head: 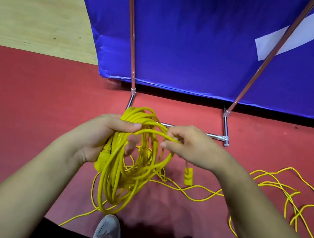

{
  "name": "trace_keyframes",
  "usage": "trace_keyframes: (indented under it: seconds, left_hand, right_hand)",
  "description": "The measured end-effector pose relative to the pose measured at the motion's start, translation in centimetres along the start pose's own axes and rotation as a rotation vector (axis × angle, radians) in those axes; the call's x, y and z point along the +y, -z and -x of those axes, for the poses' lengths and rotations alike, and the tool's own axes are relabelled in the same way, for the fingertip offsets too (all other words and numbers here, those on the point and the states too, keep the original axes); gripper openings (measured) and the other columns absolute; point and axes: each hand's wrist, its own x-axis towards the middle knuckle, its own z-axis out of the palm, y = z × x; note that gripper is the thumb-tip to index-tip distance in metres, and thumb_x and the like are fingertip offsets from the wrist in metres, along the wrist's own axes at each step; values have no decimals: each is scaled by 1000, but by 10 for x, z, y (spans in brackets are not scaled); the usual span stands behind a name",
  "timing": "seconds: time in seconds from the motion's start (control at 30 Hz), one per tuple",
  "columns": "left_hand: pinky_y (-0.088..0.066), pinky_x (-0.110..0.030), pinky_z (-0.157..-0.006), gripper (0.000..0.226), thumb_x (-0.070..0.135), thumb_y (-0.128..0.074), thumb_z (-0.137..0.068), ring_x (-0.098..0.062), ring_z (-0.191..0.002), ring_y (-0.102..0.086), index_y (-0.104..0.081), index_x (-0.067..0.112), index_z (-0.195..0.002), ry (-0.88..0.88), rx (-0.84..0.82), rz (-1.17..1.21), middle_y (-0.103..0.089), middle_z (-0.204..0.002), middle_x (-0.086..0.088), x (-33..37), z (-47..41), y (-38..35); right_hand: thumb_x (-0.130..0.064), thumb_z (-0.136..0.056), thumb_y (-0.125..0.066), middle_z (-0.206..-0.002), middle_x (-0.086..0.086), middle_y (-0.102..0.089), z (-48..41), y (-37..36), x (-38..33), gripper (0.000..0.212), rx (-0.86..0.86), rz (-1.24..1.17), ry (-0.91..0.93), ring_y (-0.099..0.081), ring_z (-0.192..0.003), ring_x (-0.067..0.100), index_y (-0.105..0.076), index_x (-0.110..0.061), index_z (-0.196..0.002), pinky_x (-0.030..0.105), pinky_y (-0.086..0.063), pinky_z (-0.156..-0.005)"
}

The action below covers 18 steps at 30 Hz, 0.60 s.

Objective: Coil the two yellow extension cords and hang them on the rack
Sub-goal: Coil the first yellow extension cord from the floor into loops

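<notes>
My left hand (pixel 103 137) grips the top of a coil of yellow extension cord (pixel 121 175) that hangs down in several loops, with a yellow plug end against my palm. My right hand (pixel 191 145) pinches a strand of the same cord just right of the coil. A yellow connector (pixel 188 176) dangles below my right hand. A second yellow cord (pixel 284 194) lies loose in tangled loops on the red floor to the right. The metal rack (pixel 224 126) stands straight ahead, its two poles rising in front of a blue panel.
A blue panel (pixel 196 42) with white markings stands behind the rack. The floor is red (pixel 29 108) near me and pale wood (pixel 35 11) at the far left. My two grey shoes (pixel 108 233) are at the bottom edge.
</notes>
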Motion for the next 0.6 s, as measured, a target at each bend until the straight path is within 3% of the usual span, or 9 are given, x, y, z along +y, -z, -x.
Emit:
trace_keyframes:
  seconds: [0.13,0.23,0.3,0.4,0.47,0.6]
  left_hand:
    - [-45,-21,-43,34,20,-88,-50,-13,-43,-46,-66,13,-75,-58,29,92,-48,-54,-2,10,3,10]
    - [-50,-23,-46,34,23,-89,-47,-16,-47,-55,-69,11,-72,-68,87,27,-55,-57,-4,15,5,15]
    - [-57,-29,-52,31,26,-83,-50,-24,-56,-68,-73,4,-69,-36,169,-83,-68,-65,-12,16,7,19]
    - [-59,-38,-62,38,20,-68,-64,-34,-74,-72,-68,-6,-91,18,212,-81,-71,-87,-28,12,7,23]
    - [-60,-39,-62,52,19,-76,-56,-38,-78,-72,-63,-6,-99,39,186,-48,-69,-94,-31,8,7,21]
    - [-60,-38,-64,45,24,-89,-38,-38,-84,-71,-76,5,-78,1,146,-44,-70,-93,-30,8,7,21]
  right_hand:
    - [-28,-94,-61,-65,-8,-45,7,0,52,23,-167,5,-162,-38,-61,2,-60,-8,-82,24,-35,-61]
    - [-27,-98,-55,-73,6,-61,8,-4,57,23,-65,-114,-145,-54,-72,12,-62,-6,-90,36,-46,-74]
    - [-18,-99,-52,-64,13,-56,6,-2,47,19,64,-290,-111,-59,-66,21,-55,0,-93,37,-49,-72]
    - [-12,-97,-54,-56,2,-40,2,9,20,9,236,-490,-53,-40,-51,19,-56,-9,-88,30,-37,-53]
    - [-13,-96,-57,-54,-5,-37,2,14,4,11,241,-492,-14,-32,-51,16,-62,-16,-86,30,-29,-51]
    - [-14,-95,-57,-45,-19,-48,2,15,-11,13,214,-271,43,-38,-45,2,-66,-14,-86,17,-31,-51]
